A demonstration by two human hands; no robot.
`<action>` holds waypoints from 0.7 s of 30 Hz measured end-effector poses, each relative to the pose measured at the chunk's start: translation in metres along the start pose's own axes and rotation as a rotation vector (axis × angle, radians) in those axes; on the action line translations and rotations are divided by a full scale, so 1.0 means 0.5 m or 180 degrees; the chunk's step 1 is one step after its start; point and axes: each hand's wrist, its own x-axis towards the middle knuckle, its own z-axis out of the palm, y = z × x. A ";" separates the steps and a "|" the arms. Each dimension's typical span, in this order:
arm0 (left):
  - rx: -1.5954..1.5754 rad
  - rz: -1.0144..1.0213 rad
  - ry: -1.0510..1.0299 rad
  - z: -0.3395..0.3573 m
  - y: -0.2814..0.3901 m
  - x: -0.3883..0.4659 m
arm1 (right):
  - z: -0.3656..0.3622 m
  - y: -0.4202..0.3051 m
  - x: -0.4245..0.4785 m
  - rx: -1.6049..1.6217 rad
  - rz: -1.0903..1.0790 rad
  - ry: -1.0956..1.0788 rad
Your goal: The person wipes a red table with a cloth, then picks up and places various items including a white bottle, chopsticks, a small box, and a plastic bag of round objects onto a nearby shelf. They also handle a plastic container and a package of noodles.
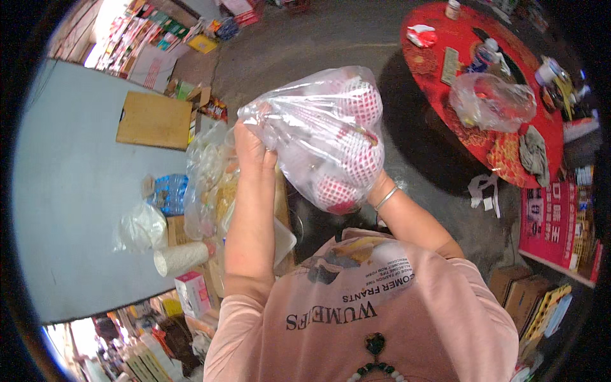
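Note:
A clear plastic bag [305, 124] hangs in front of my chest, with several round reddish fruits [363, 157] inside, each in a white foam net. My left hand [253, 138] grips the bag's gathered neck. At the bag's lower right side is my right hand [379, 186], mostly hidden behind it, so its fingers do not show; a silver bangle circles that wrist. More crumpled clear plastic bags [205, 181] lie just left of my left forearm.
On the left stand a grey-blue surface [86, 191], a cardboard piece [155, 119], a blue-wrapped bottle pack [169, 193] and a white roll [184, 258]. A round red-covered table [429, 95] at right carries another plastic bag [494, 102] and a grey cloth [533, 153]. Cartons [520, 296] stand lower right.

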 end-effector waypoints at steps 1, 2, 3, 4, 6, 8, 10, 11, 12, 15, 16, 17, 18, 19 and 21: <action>0.0051 -0.0047 -0.0116 0.028 -0.006 0.008 | -0.020 -0.014 -0.003 -0.0070 0.0035 0.0189; 0.0031 -0.0029 -0.0181 0.060 -0.016 0.011 | -0.046 -0.023 -0.011 0.1160 0.0394 0.0332; 0.0076 -0.0092 -0.0262 0.079 -0.023 0.016 | -0.061 -0.033 -0.018 0.1610 0.0469 0.0426; 0.0111 -0.0172 -0.0366 0.097 -0.028 0.025 | -0.071 -0.043 -0.023 0.1765 0.0461 0.0506; 0.0452 -0.0227 -0.0639 0.151 -0.032 0.019 | -0.095 -0.058 -0.033 0.1791 0.0353 0.0653; 0.0940 -0.0101 -0.1123 0.180 -0.028 0.027 | -0.108 -0.081 -0.040 0.1678 0.0256 0.0768; 0.1303 -0.0117 -0.1442 0.218 -0.021 0.024 | -0.117 -0.103 -0.056 0.1538 0.0162 0.0905; 0.1365 -0.0108 -0.1574 0.226 -0.025 0.027 | -0.118 -0.109 -0.070 0.1495 0.0125 0.0977; 0.1421 -0.0080 -0.1713 0.237 -0.027 0.031 | -0.115 -0.115 -0.083 0.1459 0.0100 0.1031; 0.1905 0.0002 -0.2203 0.295 -0.036 0.015 | -0.115 -0.108 -0.137 0.1455 0.0015 0.1229; 0.1769 -0.0298 -0.2380 0.318 -0.035 -0.012 | -0.114 -0.101 -0.156 0.1508 -0.0017 0.1284; 0.1749 -0.0329 -0.2576 0.328 -0.046 -0.036 | -0.117 -0.097 -0.175 0.1547 -0.0059 0.1350; 0.1774 -0.0330 -0.2911 0.338 -0.049 -0.067 | -0.119 -0.099 -0.191 0.1587 -0.0130 0.1408; 0.1906 -0.0507 -0.3198 0.333 -0.075 -0.084 | -0.119 -0.107 -0.207 0.1588 -0.0202 0.1460; 0.1983 -0.0208 -0.3964 0.328 -0.131 -0.118 | -0.123 -0.133 -0.244 0.1529 -0.0392 0.1633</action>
